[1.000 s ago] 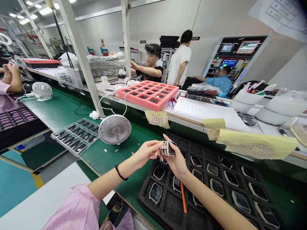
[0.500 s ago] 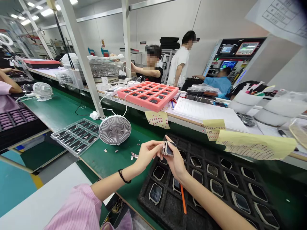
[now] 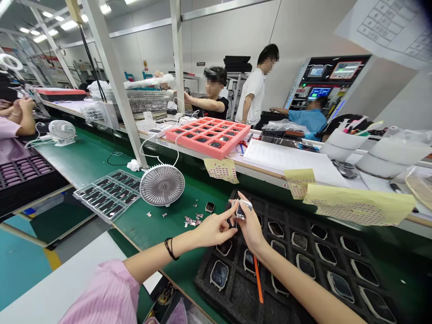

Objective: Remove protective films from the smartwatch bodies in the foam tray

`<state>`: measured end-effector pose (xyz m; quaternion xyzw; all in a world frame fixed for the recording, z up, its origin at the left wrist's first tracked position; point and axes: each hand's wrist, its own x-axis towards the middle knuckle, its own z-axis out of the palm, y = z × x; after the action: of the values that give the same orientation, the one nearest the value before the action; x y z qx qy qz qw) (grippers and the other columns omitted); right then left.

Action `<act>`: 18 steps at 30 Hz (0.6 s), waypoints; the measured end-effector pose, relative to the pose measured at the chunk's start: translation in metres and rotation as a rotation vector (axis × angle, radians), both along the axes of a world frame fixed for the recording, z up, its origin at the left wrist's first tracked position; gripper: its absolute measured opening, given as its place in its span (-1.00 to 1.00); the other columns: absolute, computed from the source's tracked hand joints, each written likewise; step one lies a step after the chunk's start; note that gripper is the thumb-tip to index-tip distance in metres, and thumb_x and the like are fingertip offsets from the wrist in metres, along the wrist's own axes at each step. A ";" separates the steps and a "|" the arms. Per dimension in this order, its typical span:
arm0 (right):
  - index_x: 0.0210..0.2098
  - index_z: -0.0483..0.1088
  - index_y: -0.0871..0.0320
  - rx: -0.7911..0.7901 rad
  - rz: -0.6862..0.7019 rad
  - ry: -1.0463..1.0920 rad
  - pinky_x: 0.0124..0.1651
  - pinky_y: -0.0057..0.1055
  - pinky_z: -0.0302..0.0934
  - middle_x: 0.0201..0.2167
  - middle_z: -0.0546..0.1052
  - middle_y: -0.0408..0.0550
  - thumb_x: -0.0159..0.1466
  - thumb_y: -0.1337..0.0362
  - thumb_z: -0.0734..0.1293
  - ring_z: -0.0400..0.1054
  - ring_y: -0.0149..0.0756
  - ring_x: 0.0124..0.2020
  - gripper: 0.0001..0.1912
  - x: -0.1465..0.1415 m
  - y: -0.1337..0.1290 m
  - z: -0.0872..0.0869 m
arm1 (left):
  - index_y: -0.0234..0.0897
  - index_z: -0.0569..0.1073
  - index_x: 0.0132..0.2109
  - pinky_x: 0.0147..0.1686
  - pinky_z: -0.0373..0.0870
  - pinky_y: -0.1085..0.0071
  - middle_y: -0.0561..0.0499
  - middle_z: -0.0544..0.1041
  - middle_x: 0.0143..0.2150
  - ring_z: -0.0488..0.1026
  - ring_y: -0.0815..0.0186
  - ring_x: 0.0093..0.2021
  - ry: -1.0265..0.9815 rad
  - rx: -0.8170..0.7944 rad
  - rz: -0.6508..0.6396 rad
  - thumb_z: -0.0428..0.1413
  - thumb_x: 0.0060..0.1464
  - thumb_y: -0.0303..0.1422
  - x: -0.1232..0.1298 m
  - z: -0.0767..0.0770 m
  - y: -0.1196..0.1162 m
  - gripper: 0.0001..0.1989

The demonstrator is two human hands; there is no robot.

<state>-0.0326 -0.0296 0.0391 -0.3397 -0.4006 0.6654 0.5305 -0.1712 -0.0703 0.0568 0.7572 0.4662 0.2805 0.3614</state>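
A silvery watch case with a dark screen (image 3: pixel 243 209) is gripped in my right hand (image 3: pixel 252 227), above the far left corner of a black foam tray (image 3: pixel 238 288). My left hand (image 3: pixel 216 228) reaches in from the left; its index finger is stretched out to the near side of the case and its thumb is apart below. Whether that fingertip presses on something small, I cannot tell. An orange stick (image 3: pixel 258 281) shows below my right wrist, its upper end hidden. Another small watch (image 3: pixel 209 207) lies on the green bench, left of the tray.
Several watch cases (image 3: pixel 219 274) sit in the tray's pockets. Small pale scraps (image 3: pixel 192 221) lie near a grey fan (image 3: pixel 162 185). A clear tray of dark parts (image 3: pixel 110 193) is further left. Above, a shelf holds a red foam tray (image 3: pixel 216 150). Co-workers are beyond.
My left hand has loosened from a pinch at the case to a stretched index finger. The case in my right hand has turned slightly. A watch now shows on the bench beside the tray.
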 end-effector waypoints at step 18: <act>0.24 0.11 0.09 0.136 -0.044 -0.463 0.35 -0.15 -0.17 0.31 0.05 0.07 -0.17 -0.23 0.40 -0.19 -0.04 0.35 0.06 0.064 0.032 -0.030 | -0.34 0.22 0.19 -0.01 0.45 0.22 -0.18 0.45 -0.01 0.42 0.09 -0.02 0.254 0.457 0.036 0.14 -0.09 -0.45 0.071 -0.011 0.049 -0.37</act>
<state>0.0318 0.0024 0.0090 -0.4553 -0.5479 0.5295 0.4606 -0.1000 -0.0216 0.0455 0.8398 0.4459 0.2878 0.1147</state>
